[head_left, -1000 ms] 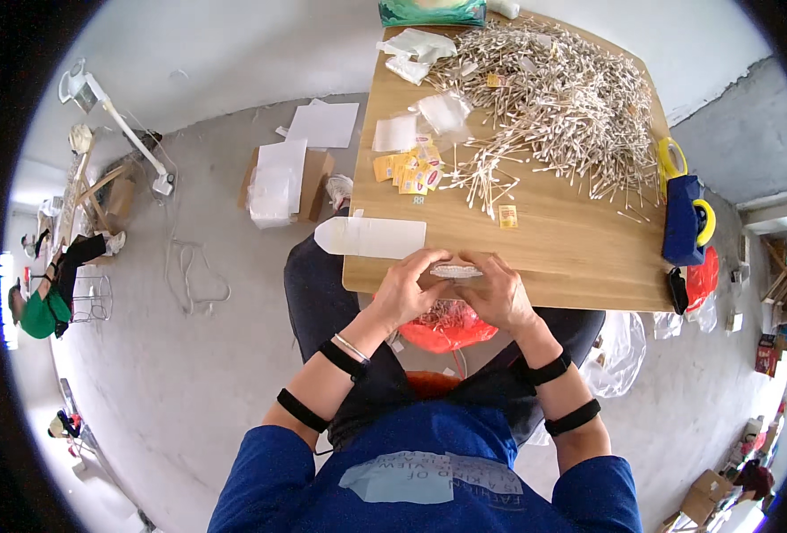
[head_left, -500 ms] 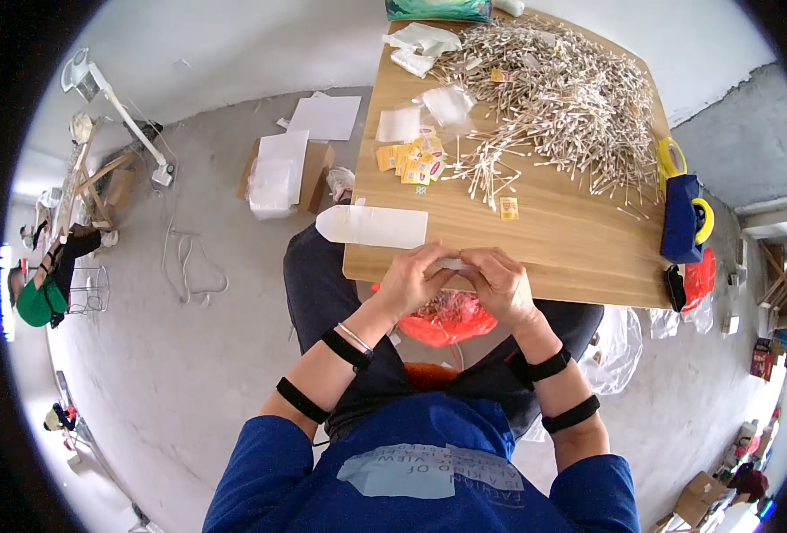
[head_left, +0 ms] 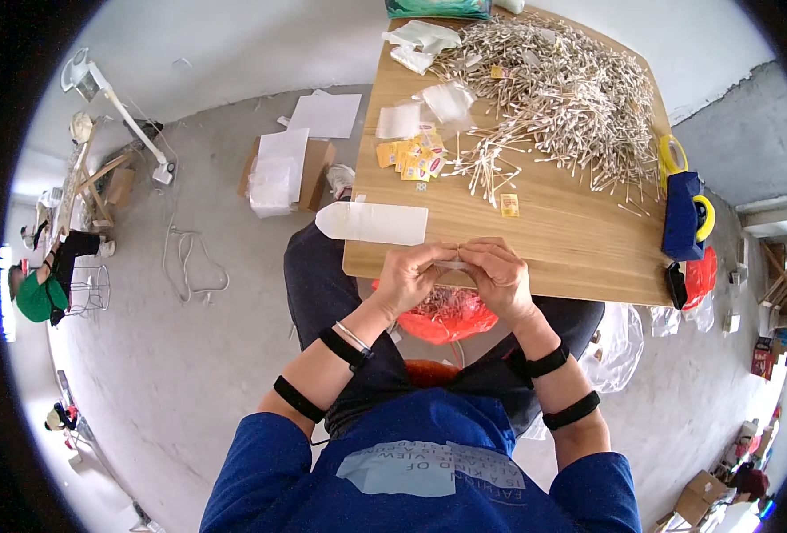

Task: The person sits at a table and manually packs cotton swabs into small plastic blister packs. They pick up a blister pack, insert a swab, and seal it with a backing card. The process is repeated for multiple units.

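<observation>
At the table's front edge, my left hand (head_left: pixel 409 277) and my right hand (head_left: pixel 497 280) meet, fingertips pinched together. Between them is a small whitish, see-through piece that looks like a plastic bag (head_left: pixel 451 265); the fingers cover most of it. Left of my hands lies a white card with a pointed end (head_left: pixel 380 224). Beyond it are yellow printed cards (head_left: pixel 409 158) in a loose pile and clear plastic bags (head_left: pixel 448 104). A single yellow card (head_left: pixel 509 205) lies apart, near a large heap of cotton swabs (head_left: pixel 571 102).
A blue tape dispenser (head_left: pixel 683 218) with yellow parts stands at the table's right edge. Below the front edge, between my knees, hangs a red plastic bag (head_left: pixel 447 324) with swabs inside. A cardboard box (head_left: pixel 317 173) with white sheets sits on the floor at left. Another person (head_left: pixel 43 289) sits far left.
My hands keep their place at the table edge, with the fingers shifting slightly on the small whitish piece. The things on the table have not moved.
</observation>
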The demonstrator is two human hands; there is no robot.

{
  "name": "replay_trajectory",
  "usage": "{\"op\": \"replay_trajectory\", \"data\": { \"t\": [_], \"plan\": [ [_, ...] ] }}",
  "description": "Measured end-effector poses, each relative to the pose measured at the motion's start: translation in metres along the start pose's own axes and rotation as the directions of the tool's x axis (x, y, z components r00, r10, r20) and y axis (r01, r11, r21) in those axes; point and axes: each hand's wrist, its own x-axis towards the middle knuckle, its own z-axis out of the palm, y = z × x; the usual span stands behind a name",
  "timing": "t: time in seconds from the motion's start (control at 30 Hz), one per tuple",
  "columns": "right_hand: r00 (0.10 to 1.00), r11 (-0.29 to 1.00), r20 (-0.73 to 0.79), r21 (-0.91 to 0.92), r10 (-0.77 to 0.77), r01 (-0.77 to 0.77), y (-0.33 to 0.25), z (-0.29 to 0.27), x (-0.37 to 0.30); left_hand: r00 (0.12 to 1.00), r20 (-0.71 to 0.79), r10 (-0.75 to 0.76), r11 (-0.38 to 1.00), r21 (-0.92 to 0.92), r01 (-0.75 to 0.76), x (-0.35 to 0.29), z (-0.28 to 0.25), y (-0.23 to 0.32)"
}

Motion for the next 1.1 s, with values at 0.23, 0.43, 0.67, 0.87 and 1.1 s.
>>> {"op": "replay_trajectory", "data": {
  "t": [0.23,0.43,0.67,0.87,1.1],
  "plan": [
    [1.000,1.000,0.009,-0.012,-0.026,0.026,-0.001,-0.002,0.007,0.996,-0.061,0.060,0.983,0.177,-0.048,-0.001,0.003,0.001],
    [0.995,0.992,0.033,0.079,0.094,-0.096,-0.005,-0.001,-0.004,0.999,-0.033,-0.020,0.993,0.118,0.024,-0.006,0.005,0.009],
    [0.959,0.951,0.129,0.152,0.252,-0.270,0.002,-0.003,0.005,0.982,-0.073,-0.177,0.983,0.039,0.180,-0.002,0.008,0.008],
    [0.861,0.773,0.218,0.380,0.459,-0.508,0.016,0.004,0.001,0.924,0.031,-0.381,0.883,-0.285,0.373,-0.002,0.008,-0.002],
    [0.821,0.678,0.269,0.465,0.504,-0.569,0.016,0.006,-0.005,0.888,0.090,-0.451,0.770,-0.463,0.438,-0.007,0.009,-0.010]
  ]
}}
